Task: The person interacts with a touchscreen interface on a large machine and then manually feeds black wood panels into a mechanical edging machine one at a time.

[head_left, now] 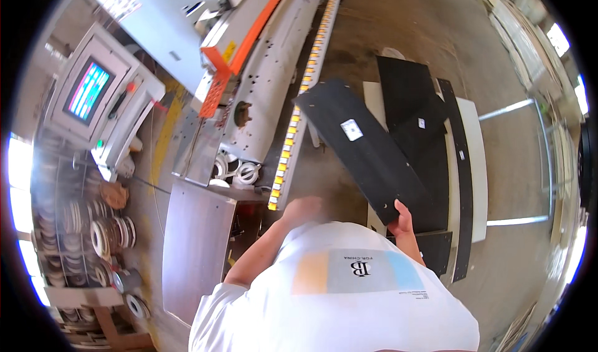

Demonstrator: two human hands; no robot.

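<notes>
A long black panel (pixel 380 159) with a white label slants from the edge of the machine's rail down toward my body. My right hand (pixel 402 218) grips its near end at the corner, thumb on the upper face; the fingers beneath are partly hidden. The panel's far end lies at the rail (pixel 290 135) with its yellow-and-white rollers. My left hand (pixel 304 209) is close to the near end of that rail, apart from the panel. Motion smears its fingers, so their state is unclear.
More black panels (pixel 408 97) and a pale board (pixel 474 165) lie stacked on the right, beside a metal frame (pixel 520 220). The machine (pixel 261 72) with its orange guard stands left of the rail. A control screen (pixel 90 89) and shelved rolls of banding (pixel 112 235) are farther left.
</notes>
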